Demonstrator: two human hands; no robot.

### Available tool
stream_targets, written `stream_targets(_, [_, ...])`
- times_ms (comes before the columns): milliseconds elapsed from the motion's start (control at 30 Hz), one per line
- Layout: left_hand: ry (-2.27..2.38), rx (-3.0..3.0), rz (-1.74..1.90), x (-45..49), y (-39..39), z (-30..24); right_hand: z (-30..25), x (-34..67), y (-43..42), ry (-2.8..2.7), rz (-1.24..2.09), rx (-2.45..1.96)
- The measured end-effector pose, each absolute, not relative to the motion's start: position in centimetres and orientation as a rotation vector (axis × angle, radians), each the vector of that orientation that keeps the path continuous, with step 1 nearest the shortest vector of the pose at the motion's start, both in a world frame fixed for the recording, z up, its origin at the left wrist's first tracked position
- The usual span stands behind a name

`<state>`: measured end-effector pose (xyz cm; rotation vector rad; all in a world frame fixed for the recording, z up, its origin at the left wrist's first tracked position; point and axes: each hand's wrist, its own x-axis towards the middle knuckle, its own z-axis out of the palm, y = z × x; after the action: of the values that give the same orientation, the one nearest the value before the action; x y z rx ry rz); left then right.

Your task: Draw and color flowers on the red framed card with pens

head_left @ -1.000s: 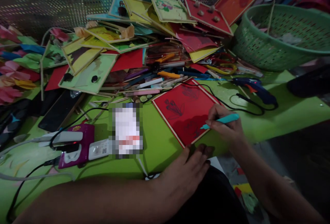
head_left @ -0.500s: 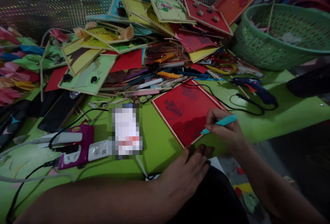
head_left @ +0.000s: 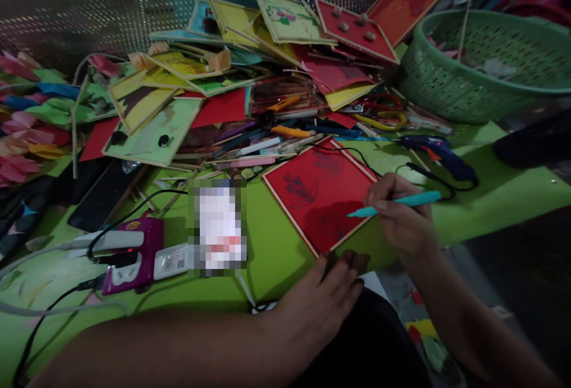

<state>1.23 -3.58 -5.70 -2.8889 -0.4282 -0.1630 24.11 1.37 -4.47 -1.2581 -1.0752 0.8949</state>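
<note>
Pinched in my right hand (head_left: 399, 212) is a turquoise marker (head_left: 413, 199), its tip pointing left over a red card (head_left: 330, 191). Whether the tip touches the card I cannot tell. Dark flower drawings show on the card, and thin wooden sticks edge its sides. My left hand (head_left: 325, 299) lies at the card's near corner with fingers stretched out, fingertips by its lower edge, holding nothing.
A hot glue gun (head_left: 439, 153) with a black cable lies to the right of the card. Behind are pens, scissors (head_left: 386, 117) and piled framed cards (head_left: 289, 16). A green basket (head_left: 446, 90) stands back right. At left are a purple power socket (head_left: 145, 263) and a phone-like blurred rectangle (head_left: 220, 224).
My right hand has shifted right and slightly up, and the marker is now held flatter. My left hand and the red card have stayed in place.
</note>
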Motion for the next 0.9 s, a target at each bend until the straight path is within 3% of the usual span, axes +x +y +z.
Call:
stream_targets(400, [-0.369,-2.996,-0.403,0.9,-2.0,-4.0,-4.3,25.5,2.9,-0.798,0.722,-1.249])
stream_targets(667, [-0.813,-3.053,-0.076,0.8,2.8,-0.5,-4.7,26.3,3.8,-0.744,0.733,-1.23])
stream_targets(900, [-0.876,-3.058,0.032,0.7,4.1,-0.5,-5.1,26.2,4.3,-0.703,0.77,-1.146])
